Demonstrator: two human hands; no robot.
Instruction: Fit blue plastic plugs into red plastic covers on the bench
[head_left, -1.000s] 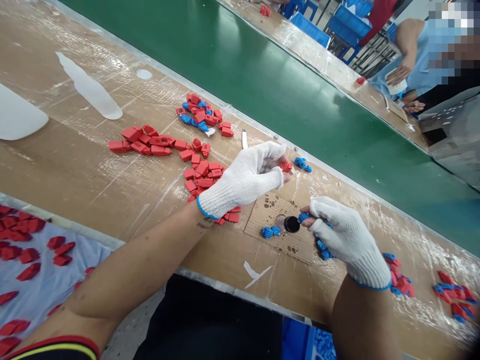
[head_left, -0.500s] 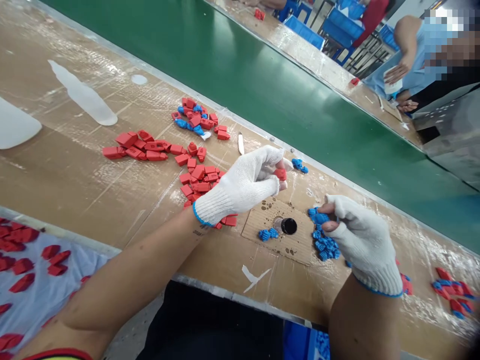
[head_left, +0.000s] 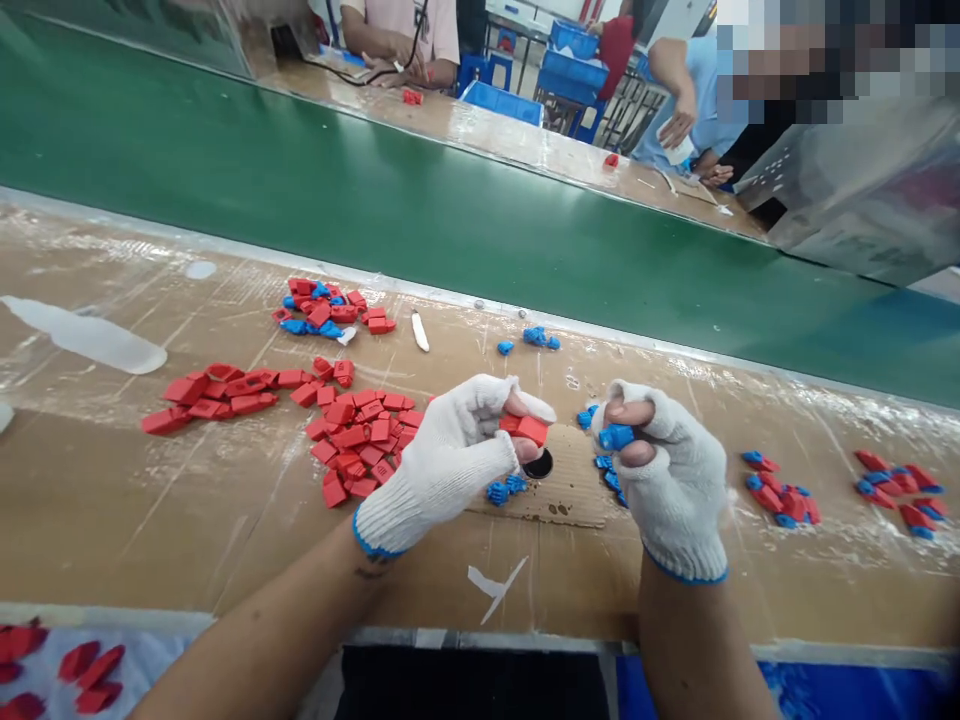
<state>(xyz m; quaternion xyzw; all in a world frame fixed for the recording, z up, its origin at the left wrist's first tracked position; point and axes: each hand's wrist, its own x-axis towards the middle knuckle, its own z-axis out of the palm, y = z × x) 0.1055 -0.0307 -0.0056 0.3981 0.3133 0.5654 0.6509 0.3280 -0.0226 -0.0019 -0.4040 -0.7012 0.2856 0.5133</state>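
My left hand (head_left: 469, 445), in a white glove with bare fingertips, grips a red plastic piece (head_left: 525, 429) between thumb and fingers. Facing it, my right hand (head_left: 671, 475), gloved alike, pinches a small blue plastic piece (head_left: 616, 437). The two pieces are apart. Below and between the hands lies a cardboard sheet (head_left: 574, 500) with a small cup of dark liquid (head_left: 538, 464), partly hidden by my left hand. Two or so blue pieces (head_left: 506, 489) rest beside the cup. More blue pieces (head_left: 611, 475) are partly covered by my right hand.
Loose red pieces (head_left: 360, 440) spread left of my left hand. Joined red-and-blue pieces (head_left: 784, 500) lie at the right. A mixed red-and-blue heap (head_left: 322, 310) sits near the green strip (head_left: 420, 225). Across it, other people work at a far table (head_left: 555, 150).
My right hand has lifted a blue piece from the blue heap and moved left, closer to my left hand. The red piece is turned more into view. The camera view has swung and levelled.
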